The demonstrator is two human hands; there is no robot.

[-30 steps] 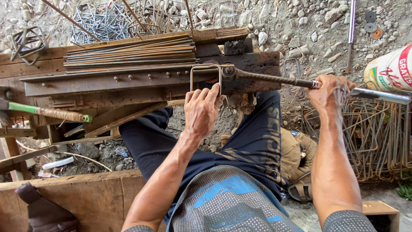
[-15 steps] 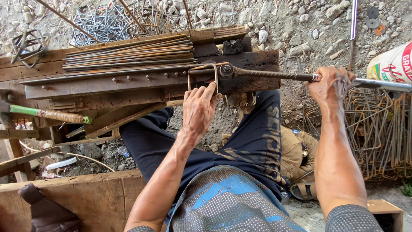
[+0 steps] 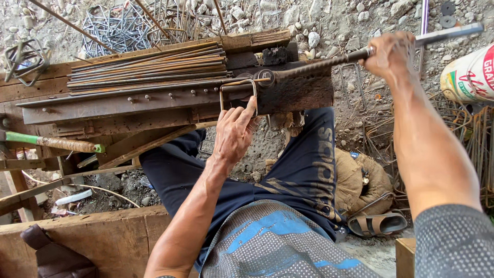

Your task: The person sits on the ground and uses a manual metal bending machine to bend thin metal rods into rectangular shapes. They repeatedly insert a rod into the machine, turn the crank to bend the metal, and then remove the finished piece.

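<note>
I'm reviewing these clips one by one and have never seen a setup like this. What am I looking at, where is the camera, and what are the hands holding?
There is no machine: a person works with bare hands, and the one camera sits on their head, looking down over their lap at a rough wooden bench on stony ground. The left hand pinches a thin steel rod already bent into a partial rectangle against the bench edge. The right hand grips a long ribbed lever bar that reaches in to where the rod is bent. On the bench lies a bundle of straight rusty rods. Behind it is a pile of finished wire loops. A green-handled tool lies to the left, and a sandal is by the person's leg.
</note>
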